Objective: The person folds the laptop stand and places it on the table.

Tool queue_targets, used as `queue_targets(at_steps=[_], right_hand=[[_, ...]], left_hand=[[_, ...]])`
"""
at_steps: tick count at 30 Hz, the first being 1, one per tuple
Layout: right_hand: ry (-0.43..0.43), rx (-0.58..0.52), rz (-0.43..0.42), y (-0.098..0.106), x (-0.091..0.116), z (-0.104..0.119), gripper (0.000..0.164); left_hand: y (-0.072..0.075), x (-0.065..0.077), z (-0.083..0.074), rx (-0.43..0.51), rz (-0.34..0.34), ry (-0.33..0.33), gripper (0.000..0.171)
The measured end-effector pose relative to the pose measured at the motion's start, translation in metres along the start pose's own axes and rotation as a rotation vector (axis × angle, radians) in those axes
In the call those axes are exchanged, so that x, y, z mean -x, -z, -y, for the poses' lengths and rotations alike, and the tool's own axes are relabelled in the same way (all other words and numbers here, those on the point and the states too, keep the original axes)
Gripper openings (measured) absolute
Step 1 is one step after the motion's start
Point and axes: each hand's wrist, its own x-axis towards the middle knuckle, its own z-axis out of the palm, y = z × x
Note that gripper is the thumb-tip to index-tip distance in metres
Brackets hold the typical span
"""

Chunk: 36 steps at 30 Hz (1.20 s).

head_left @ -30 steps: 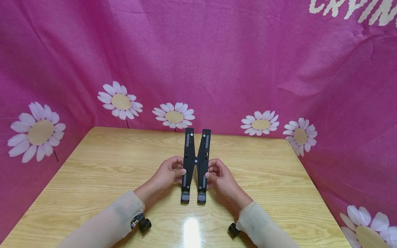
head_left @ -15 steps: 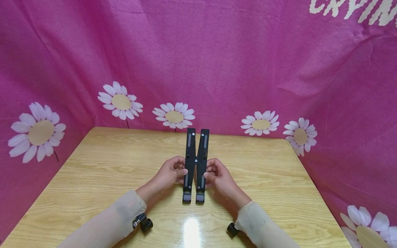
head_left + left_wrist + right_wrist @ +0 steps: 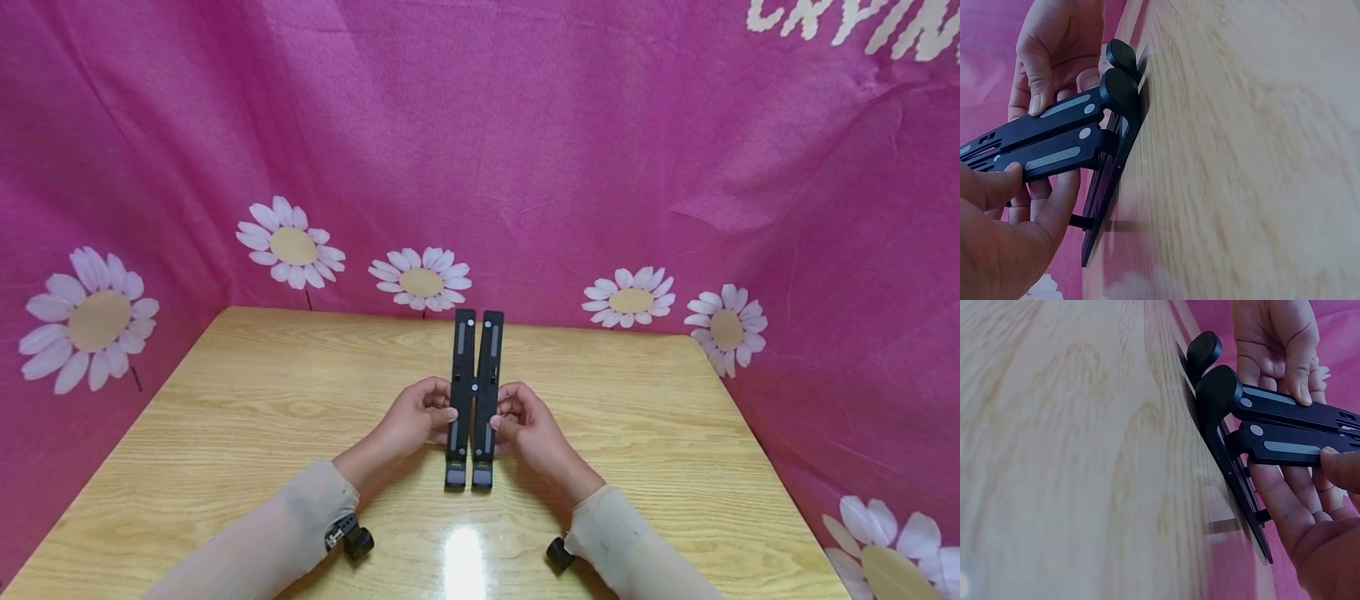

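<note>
A black folding laptop stand (image 3: 462, 354) is at the middle of the table, its two long arms lying almost side by side and joined at a central pivot. Grey pads (image 3: 1052, 158) run along the arms, and rounded hooked feet (image 3: 1217, 390) show at the near end. My left hand (image 3: 408, 418) pinches the left arm, thumb on top and fingers beneath. On the opposite side my right hand (image 3: 538, 429) grips the right arm the same way. Both wrist views show lower bars of the stand angled down from the upper arms, close over the wood. Some fingertips are hidden under the stand.
The wooden table (image 3: 637, 483) extends around the stand on all sides. Pink cloth (image 3: 540, 167) printed with daisies hangs at the back and both sides. A small black wrist camera (image 3: 358, 543) sticks out from the left sleeve, another (image 3: 559, 553) from the right.
My hands have moved toward each other, bringing the stand's two arms closer together. The wide gaps between the arms have narrowed to thin slits.
</note>
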Motion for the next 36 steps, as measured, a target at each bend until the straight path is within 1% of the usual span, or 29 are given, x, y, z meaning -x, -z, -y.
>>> queue_targets(at_steps=[6,14,19,24,30,33,36], right_hand=[[-0.004,-0.01,-0.015,-0.001,0.0,0.0,0.024],[0.003,-0.024,-0.037,-0.004,0.001,0.001,0.025],[0.013,-0.02,-0.037,-0.005,0.001,0.001,0.026],[-0.003,-0.017,-0.026,-0.004,0.0,0.003,0.026],[-0.019,-0.003,0.009,0.001,-0.002,0.006,0.026],[-0.018,0.025,0.024,0.004,-0.003,0.007,0.025],[-0.017,0.078,0.037,0.008,-0.005,0.007,0.025]], left_hand=[[-0.002,0.0,-0.002,0.002,-0.009,0.002,0.019],[-0.003,-0.002,-0.003,-0.004,-0.001,0.022,0.02],[-0.004,-0.003,-0.003,-0.008,0.003,0.014,0.021],[-0.004,-0.004,-0.003,-0.008,0.0,0.015,0.02],[-0.003,-0.004,-0.004,-0.027,-0.006,0.025,0.02],[-0.002,-0.004,-0.004,-0.032,-0.008,0.027,0.021],[-0.003,-0.002,-0.003,-0.043,-0.011,0.023,0.022]])
